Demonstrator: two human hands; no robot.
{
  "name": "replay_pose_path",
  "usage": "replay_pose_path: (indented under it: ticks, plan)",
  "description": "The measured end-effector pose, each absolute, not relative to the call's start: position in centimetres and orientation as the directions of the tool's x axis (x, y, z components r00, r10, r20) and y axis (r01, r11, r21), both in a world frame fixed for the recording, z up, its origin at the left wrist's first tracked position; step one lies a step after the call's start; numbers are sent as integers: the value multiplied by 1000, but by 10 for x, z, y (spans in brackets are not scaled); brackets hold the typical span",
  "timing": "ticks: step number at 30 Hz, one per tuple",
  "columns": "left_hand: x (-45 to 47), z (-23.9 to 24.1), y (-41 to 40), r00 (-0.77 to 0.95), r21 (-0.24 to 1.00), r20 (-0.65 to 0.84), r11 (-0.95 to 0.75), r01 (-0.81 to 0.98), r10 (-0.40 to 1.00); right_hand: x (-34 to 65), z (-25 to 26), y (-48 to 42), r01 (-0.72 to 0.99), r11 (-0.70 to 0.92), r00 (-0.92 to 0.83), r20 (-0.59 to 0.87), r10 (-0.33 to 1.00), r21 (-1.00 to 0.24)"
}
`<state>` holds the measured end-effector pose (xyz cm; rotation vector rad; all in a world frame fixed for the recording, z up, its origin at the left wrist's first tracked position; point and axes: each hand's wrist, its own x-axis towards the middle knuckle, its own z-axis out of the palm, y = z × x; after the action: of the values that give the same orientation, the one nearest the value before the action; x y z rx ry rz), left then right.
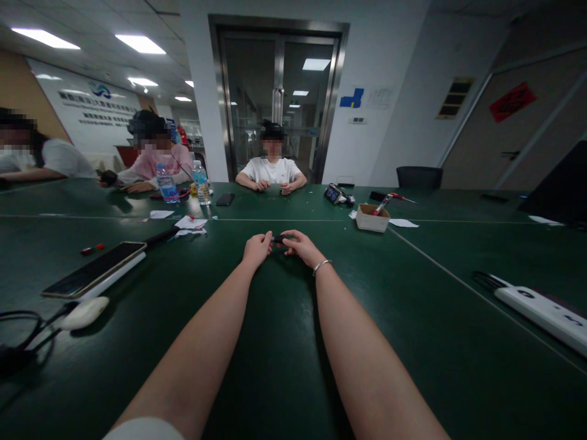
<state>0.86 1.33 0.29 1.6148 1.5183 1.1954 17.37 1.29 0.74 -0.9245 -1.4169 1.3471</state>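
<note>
Both my arms reach forward over the dark green table (284,342). Between my hands is a small, dark, stick-like object (277,239), too small to name. My left hand (257,249) pinches its left end with closed fingers. From the other side my right hand (300,245), with a silver bangle at the wrist, has thumb and fingers closed on the right end. The fingers partly cover the object, which lies roughly level just above the tabletop.
On the left are a phone (98,267) on a white block, a pale mouse-like thing (85,313) with cables, and paper scraps (190,224). Right: a small box (372,219) and a white power strip (541,308). Bottles (200,183) stand farther back; a person (271,171) sits opposite, others left.
</note>
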Motion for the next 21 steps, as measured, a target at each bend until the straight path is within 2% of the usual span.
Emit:
replay_pose_path:
  ticks: [10, 21]
  plan:
    - [6, 1, 14, -33, 869, 225, -185, 458, 974, 174, 9, 11, -112, 89, -272, 116, 955, -990]
    - [9, 6, 9, 115, 950, 258, -273, 151, 959, 173, 6, 16, -151, 33, -184, 61, 981, -988]
